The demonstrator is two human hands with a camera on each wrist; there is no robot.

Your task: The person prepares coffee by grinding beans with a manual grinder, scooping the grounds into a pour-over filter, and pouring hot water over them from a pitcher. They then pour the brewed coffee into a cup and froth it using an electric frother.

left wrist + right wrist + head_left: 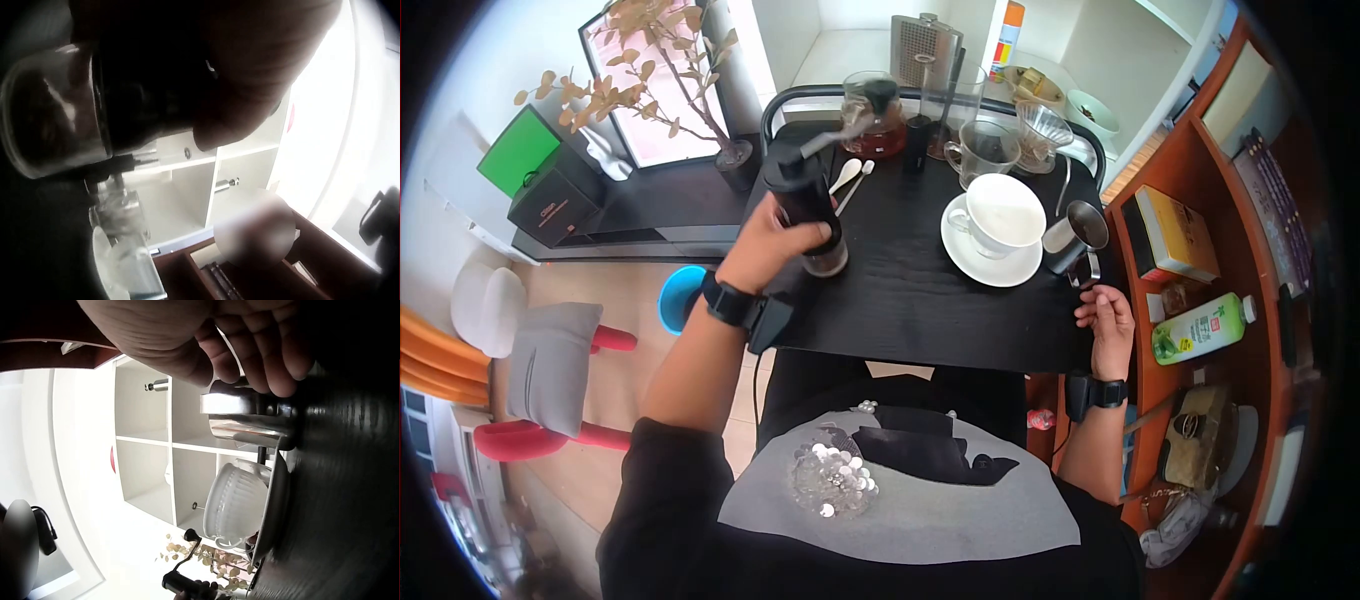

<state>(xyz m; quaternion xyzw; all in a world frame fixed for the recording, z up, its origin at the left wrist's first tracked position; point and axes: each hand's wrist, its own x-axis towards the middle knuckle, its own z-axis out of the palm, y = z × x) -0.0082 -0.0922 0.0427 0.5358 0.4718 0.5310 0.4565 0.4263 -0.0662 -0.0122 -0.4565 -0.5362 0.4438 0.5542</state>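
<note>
My left hand grips the black body of a hand coffee grinder, thumb across its front. The grinder's crank sticks out at the top, and its clear jar with dark contents is down at the black table. At the right front edge rests my right hand, fingers loosely bent and holding nothing, close to the handle of a steel milk pitcher. To the left of the pitcher, a white cup sits on a white saucer.
Behind stand a glass pot of reddish-brown liquid, a glass cup and a ribbed glass dripper. A white spoon and a small brush lie beside the grinder. A wooden shelf borders the right side.
</note>
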